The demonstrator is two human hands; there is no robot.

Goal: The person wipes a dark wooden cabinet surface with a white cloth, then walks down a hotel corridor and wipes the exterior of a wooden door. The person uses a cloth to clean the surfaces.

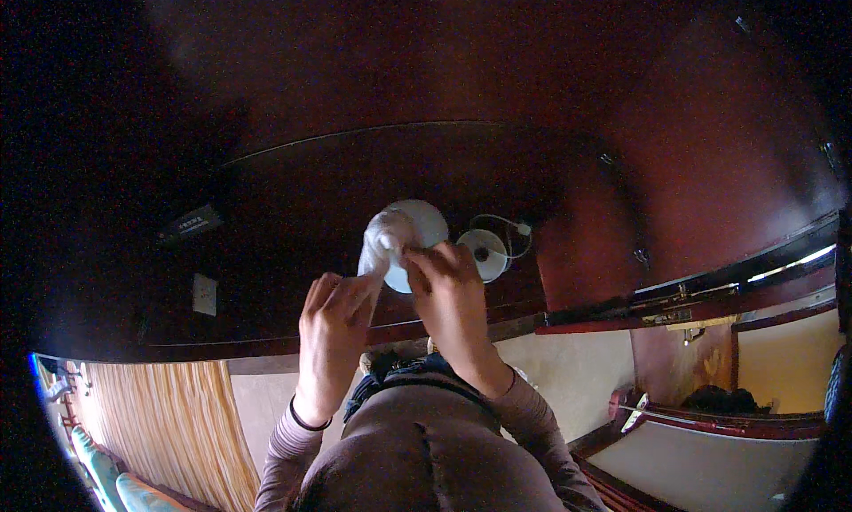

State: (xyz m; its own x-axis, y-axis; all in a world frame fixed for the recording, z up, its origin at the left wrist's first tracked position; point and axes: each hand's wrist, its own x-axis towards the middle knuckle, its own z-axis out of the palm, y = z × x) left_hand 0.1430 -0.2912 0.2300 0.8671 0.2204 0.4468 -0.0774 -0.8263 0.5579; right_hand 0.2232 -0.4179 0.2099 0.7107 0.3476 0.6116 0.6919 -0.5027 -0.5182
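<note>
My left hand [336, 329] and my right hand [452, 306] pinch a thin, whitish translucent piece, perhaps a plastic bag [383, 236], raised in front of me. Its far end lies over a round white object [426, 222], whose kind I cannot tell. Beside my right hand sits a smaller round white object with a dark centre [484, 254]. A thin white cable [509, 220] loops around it to a small white plug-like end. A dark band circles my left wrist.
Dark reddish-brown wood [333, 186] spreads before me. On the left lie a dark box bearing writing [193, 224] and a small pale rectangular item [205, 294]. A striped curtain or cloth [166, 419] is at lower left. A door latch [692, 332] and a red-framed piece of furniture [705, 425] stand at right.
</note>
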